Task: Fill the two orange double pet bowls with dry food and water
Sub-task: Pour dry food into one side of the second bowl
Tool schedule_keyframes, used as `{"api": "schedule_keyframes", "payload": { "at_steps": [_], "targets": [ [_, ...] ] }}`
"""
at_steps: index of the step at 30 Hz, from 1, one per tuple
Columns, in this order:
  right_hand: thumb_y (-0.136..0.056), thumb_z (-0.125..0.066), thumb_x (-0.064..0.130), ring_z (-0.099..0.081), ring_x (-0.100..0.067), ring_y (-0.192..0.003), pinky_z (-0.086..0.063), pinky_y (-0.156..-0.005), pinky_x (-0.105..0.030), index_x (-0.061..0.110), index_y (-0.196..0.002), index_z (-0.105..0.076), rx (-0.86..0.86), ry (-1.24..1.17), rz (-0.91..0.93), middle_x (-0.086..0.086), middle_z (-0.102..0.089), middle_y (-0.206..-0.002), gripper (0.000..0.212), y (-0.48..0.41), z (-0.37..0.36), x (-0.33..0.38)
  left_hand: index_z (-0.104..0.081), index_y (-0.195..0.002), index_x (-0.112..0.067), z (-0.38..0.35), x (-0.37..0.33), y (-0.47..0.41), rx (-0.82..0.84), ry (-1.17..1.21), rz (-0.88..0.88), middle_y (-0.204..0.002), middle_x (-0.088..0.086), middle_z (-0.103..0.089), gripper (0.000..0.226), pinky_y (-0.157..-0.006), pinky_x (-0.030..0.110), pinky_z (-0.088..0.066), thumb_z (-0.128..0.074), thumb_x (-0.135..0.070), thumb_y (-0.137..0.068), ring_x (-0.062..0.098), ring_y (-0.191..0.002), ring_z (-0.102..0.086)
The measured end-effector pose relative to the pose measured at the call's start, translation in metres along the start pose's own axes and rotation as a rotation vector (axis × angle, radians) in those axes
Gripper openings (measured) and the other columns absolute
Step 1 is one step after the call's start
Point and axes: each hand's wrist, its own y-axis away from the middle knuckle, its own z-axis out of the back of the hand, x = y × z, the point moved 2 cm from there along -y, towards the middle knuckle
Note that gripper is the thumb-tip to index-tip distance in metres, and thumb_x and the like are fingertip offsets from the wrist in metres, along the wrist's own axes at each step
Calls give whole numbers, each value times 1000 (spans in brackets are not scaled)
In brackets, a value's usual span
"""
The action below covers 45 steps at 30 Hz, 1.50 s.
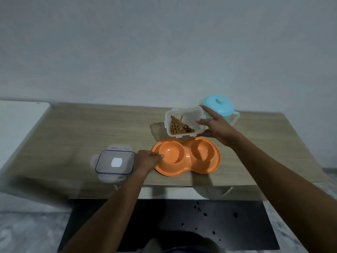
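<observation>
Nearest the lens, two bare forearms reaching out over a dark mat (182, 225) speckled with small spots. Left hand (145, 161), grip closed on the left rim of the orange double pet bowl (186, 157), steadying it on the wooden tabletop (82, 128). Right hand (217, 128), grip wrapped around the side of a clear food container (184, 121), tilted toward the bowl with brown kibble (179, 126) banked in its lower corner, just above the bowl's far edge. Both wells apparently empty, though blur leaves that uncertain. Only one orange bowl in sight. Best done by tipping slowly over the left well, lip kept low and close, bowl held firm against sliding. Clear lid (114, 162) with blue seal lying flat just left of the steadying hand. Teal lidded pot (218, 106) behind the container, near the plain grey wall (164, 42). Pale floor to either side, lighting dim.
</observation>
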Motion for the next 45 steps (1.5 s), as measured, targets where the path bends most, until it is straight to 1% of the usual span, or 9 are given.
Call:
{"api": "schedule_keyframes", "payload": {
  "at_steps": [3,5,11,16,21,27,37,42,45],
  "targets": [
    [-94,-70,15,-73,-33,-99,-63,-71,-37,41,-145,-47,7,39,70,-12,-60,-121,62,14,7,1,-75,-107,-11,-6,1,8,-60,4,-15,-113,12,-72,39,-90,38,-54,-80,-35,-76,28,-105,-66],
    [-93,-71,12,-72,-28,-96,-63,-71,-35,40,-146,-47,23,67,103,-18,-60,-123,65,20,12,-1,-71,-119,-10,-8,-3,12,-78,0,-25,-124,12,-68,45,-93,35,-52,-76,-34,-81,29,-113,-63],
    [-86,-78,16,-62,-38,-116,-62,-84,-50,55,-137,-52,52,165,210,-18,-48,-134,69,22,17,-5,-72,-117,-13,-5,-9,12,-102,-8,-44,-123,11,-69,37,-97,39,-51,-72,-30,-84,28,-113,-63],
    [-84,-79,20,-53,-29,-126,-56,-95,-55,59,-135,-51,43,306,317,15,-48,-126,70,24,11,-6,-71,-118,-12,-9,-8,8,-103,7,-48,-124,12,-68,38,-98,40,-51,-71,-30,-85,29,-114,-63],
    [-85,-79,20,-44,-20,-132,-54,-98,-57,51,-141,-49,9,362,369,35,-42,-129,70,23,9,-5,-70,-121,-12,-13,-8,8,-125,23,-56,-127,13,-66,38,-96,37,-51,-69,-29,-88,30,-115,-62],
    [-86,-79,19,-43,-20,-133,-54,-98,-57,48,-143,-48,-8,411,387,18,-42,-146,71,19,10,-7,-68,-123,-12,-14,-8,8,-130,10,-70,-130,13,-65,38,-92,34,-50,-69,-28,-89,30,-115,-62],
    [-85,-79,17,-45,-15,-128,-53,-100,-53,46,-143,-50,47,470,412,25,-45,-140,71,19,8,-7,-69,-122,-13,-13,-6,6,-134,23,-65,-128,13,-66,38,-92,34,-51,-70,-28,-87,29,-114,-62],
    [-85,-80,17,-45,-14,-129,-51,-102,-53,42,-144,-50,71,501,427,40,-43,-134,71,19,6,-8,-69,-122,-12,-14,-5,5,-132,10,-72,-127,13,-66,38,-94,36,-52,-70,-28,-87,29,-113,-63],
    [-85,-80,17,-45,-16,-130,-50,-103,-53,42,-144,-50,67,491,429,33,-47,-138,71,17,6,-8,-69,-122,-12,-14,-5,4,-133,13,-76,-127,13,-67,38,-94,35,-51,-70,-28,-87,28,-113,-63]
  ]
}}
